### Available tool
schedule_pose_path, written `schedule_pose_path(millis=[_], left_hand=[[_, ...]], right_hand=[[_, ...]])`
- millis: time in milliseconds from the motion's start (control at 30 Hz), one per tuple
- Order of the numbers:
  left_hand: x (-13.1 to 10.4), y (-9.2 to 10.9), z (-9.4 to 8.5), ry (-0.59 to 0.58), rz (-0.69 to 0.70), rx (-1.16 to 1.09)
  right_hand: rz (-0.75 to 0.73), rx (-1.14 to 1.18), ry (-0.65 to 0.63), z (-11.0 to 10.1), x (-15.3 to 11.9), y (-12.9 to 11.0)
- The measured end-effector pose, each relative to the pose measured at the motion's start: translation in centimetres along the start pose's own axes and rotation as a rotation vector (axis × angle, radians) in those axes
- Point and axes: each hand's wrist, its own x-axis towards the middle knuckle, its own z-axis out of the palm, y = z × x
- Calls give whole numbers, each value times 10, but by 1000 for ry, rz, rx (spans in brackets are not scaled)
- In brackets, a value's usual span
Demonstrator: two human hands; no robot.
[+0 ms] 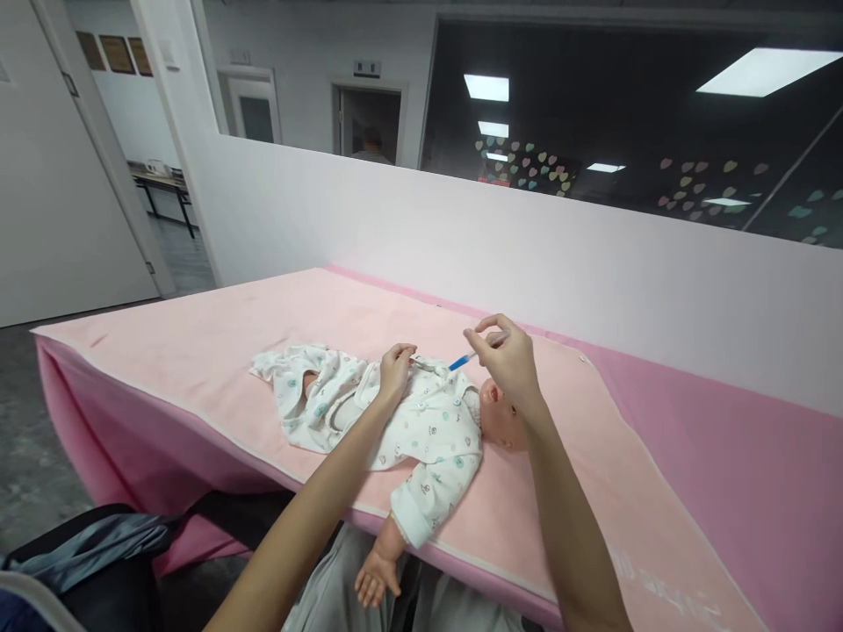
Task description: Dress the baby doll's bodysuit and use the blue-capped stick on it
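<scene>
Hold the blue-tipped instrument (pixel 463 361) lightly, well back from its coloured end; guide it at a shallow angle over the garment (pixel 444 443), so that the tip does not jab the doll (pixel 421 412) beneath; steady the cloth with the opposite hand; maintain clearance from the doll's head (pixel 499 423), which lies just beside the working wrist.

Position: the doll lies on its back on the pink cover (pixel 198 320), with 1 arm (pixel 382 566) hanging past the near edge; the blue tip points down and left, at the upper chest; contact with the cloth cannot be confirmed.

Right hand (pixel 510 358): raised above the head end, wrist bent, thumb and fingers pinching the instrument's pale rear part; left hand (pixel 396 370): lower, at the chest, fingers curled inward at the garment; whether they grasp anything cannot be told; the 2 hands are apart.
</scene>
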Motion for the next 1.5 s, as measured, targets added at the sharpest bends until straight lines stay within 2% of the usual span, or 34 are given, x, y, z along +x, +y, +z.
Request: schedule_pose_path(millis=[167, 267, 500, 633, 733, 867, 933, 1000, 1100, 1233, 1333, 1433, 1500], left_hand=[[-1, 3, 1, -2, -13, 13], [-2, 5, 1, -1, -17, 14], [-5, 11, 3, -22, -22, 52], [-6, 10, 3, -35, -24, 47], [-6, 10, 3, -41, -20, 41], [-6, 11, 3, -53, -18, 45], [-6, 12, 3, -54, -25, 46], [-7, 13, 3, -49, -38, 45], [-7, 12, 3, -60, -37, 42], [-3, 6, 2, -73, -17, 40], [1, 5, 2, -62, -18, 87], [-20, 21, 1, -124, 106, 232], [-53, 43, -1, -225, 349, 310]], right_hand=[[38, -180, 168, -11, 10, 14], [34, -165, 226, -12, 13, 17], [140, 169, 57, -11, 16, 17], [123, 126, 131, -11, 14, 16], [138, 104, 105, -13, 13, 17], [113, -175, 133, -17, 14, 20], [119, -185, 65, -18, 16, 22], [149, -94, -35, -18, 18, 23], [166, -43, -49, -18, 19, 24], [193, 72, -207, -21, 18, 23], [203, -49, -129, -18, 18, 28], [170, -318, -62, -5, 19, 37], [132, -489, 26, 7, 21, 40]])
